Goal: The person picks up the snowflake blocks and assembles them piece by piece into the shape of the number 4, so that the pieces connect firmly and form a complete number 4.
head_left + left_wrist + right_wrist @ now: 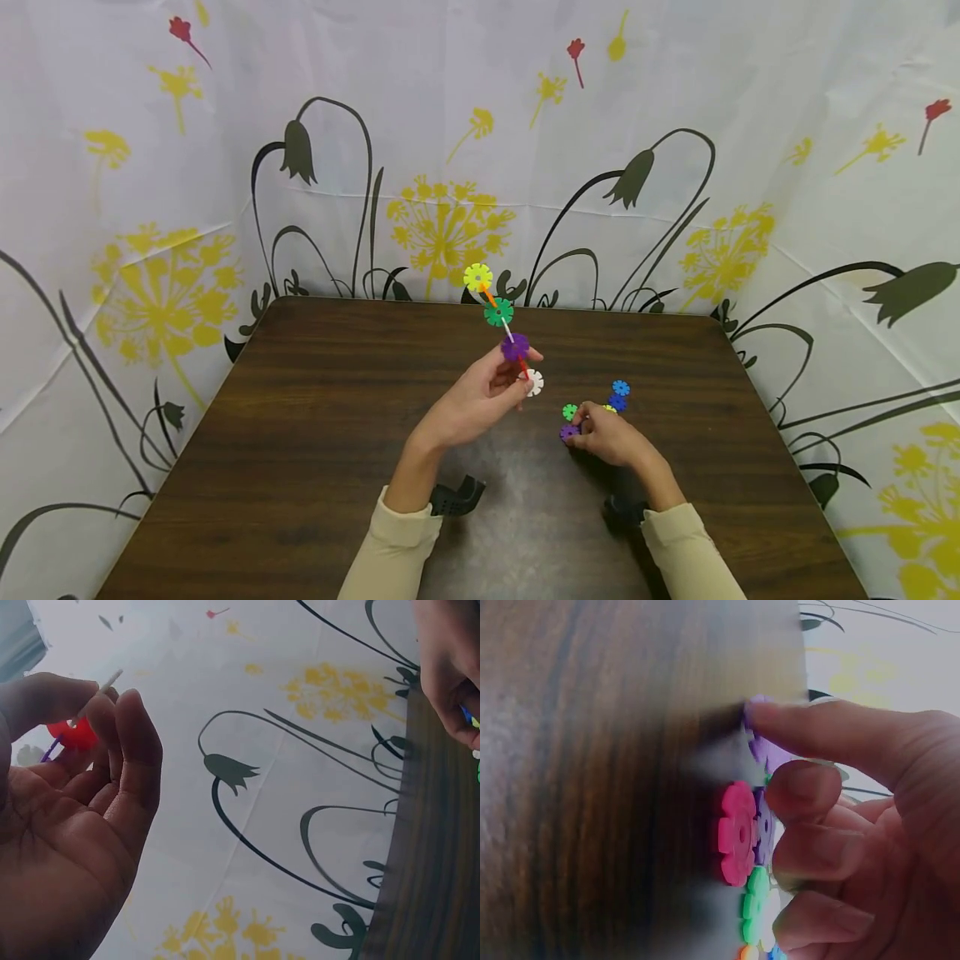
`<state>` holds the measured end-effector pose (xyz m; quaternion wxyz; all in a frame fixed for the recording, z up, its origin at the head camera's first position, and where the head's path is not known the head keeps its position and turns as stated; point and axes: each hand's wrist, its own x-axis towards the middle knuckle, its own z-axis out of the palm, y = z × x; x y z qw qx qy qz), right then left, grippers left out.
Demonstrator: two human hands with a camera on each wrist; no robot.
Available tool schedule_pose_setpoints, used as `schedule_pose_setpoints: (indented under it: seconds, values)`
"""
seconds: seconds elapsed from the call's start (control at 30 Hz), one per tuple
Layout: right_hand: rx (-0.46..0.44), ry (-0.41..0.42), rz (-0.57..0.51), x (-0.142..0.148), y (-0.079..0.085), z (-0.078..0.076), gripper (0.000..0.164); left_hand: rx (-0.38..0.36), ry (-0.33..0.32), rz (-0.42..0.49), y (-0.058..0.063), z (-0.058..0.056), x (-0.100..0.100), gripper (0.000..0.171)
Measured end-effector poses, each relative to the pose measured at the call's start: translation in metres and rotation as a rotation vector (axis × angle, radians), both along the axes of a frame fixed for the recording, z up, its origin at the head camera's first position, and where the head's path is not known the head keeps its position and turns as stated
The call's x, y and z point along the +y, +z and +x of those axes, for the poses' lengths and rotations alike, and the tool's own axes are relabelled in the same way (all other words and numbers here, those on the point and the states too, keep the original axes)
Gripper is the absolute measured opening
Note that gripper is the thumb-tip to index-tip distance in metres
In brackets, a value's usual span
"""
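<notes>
My left hand [472, 400] pinches the lower end of a chain of interlocking flower-shaped discs, held up above the table. Along it run a yellow disc [477, 277], a green disc [498, 312], a purple disc [515, 347] and a white disc [533, 382], with orange, white and red ones edge-on between. In the left wrist view, the fingers hide part of a red disc [75, 735]. Down at the table, my right hand [611, 435] pinches another purple disc [769, 750], partly covered by the thumb. Near its fingers lie a pink disc [739, 832] and a green disc [756, 904].
Beyond the right hand, blue discs [620, 388] lie on the dark wooden table [315, 433], and a light green disc [570, 412] lies by its fingers. A flower-printed cloth [450, 125] hangs behind the table's far edge.
</notes>
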<state>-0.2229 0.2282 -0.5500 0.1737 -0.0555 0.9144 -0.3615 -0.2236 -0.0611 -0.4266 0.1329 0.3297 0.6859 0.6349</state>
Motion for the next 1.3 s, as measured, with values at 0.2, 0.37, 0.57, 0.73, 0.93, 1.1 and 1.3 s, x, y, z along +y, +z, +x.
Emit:
schedule_pose_setpoints:
  seconds: [0.2,0.37,0.57,0.73,0.93,1.1,1.3]
  values:
    - [0.018,0.052,-0.049,0.007,0.000,-0.002,0.019,0.005,0.001,-0.010,-0.001,0.000,-0.002,0.032]
    - [0.042,0.082,-0.101,0.011,0.001,-0.002,0.021,-0.005,-0.013,-0.019,0.000,-0.001,-0.003,0.036]
    - [0.046,0.064,-0.302,0.008,0.021,0.001,0.035,-0.021,-0.010,-0.024,-0.002,-0.002,-0.001,0.049]
    - [0.154,0.003,-0.493,-0.005,0.052,0.005,0.040,-0.034,0.029,-0.053,-0.003,-0.003,0.000,0.047]
    - [0.311,-0.039,-0.659,-0.031,0.093,0.014,0.041,0.001,0.099,-0.140,-0.007,-0.005,0.002,0.034]
    - [0.405,-0.033,-0.623,-0.048,0.113,0.019,0.038,0.087,0.191,-0.241,-0.010,-0.007,0.006,0.026]
    - [0.410,-0.020,-0.550,-0.054,0.120,0.023,0.036,0.165,0.242,-0.268,-0.011,-0.007,0.009,0.015]
